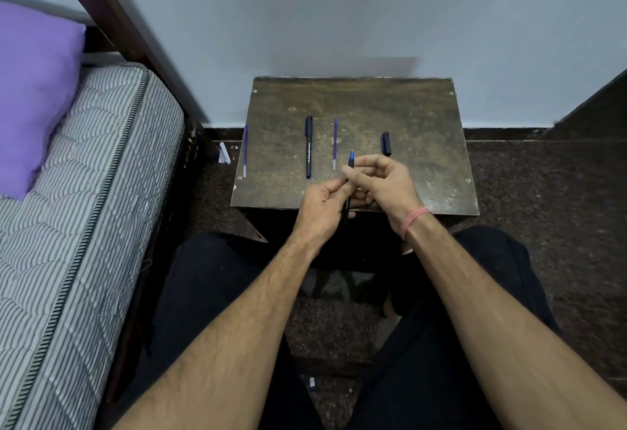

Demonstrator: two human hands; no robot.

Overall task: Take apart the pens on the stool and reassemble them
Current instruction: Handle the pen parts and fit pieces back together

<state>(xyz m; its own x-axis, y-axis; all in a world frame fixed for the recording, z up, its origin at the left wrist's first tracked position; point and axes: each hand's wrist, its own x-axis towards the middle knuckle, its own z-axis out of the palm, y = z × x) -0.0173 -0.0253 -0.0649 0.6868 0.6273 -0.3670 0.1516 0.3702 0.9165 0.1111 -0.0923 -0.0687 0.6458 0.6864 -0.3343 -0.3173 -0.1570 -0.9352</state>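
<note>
Two hands gripping one pen [349,178] over stool's [424,117] near edge: left hand [322,207] pinching barrel, right hand [383,181] pinching tip end. Twisting too hard, tip piece maybe popping off, falling past edge. Loose refill [245,151] lying at left edge, maybe rolling off.

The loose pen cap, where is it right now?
The cap lies on the stool, right of centre, just beyond the right hand.

We record one uncapped dark pen [349,175] held upright over the stool's [424,117] near edge, blue tip up, a capped dark pen [308,147] lying lengthwise, a bare blue refill [335,143] beside it, a loose cap [385,143] right, another refill [245,150] at the left edge.
</note>
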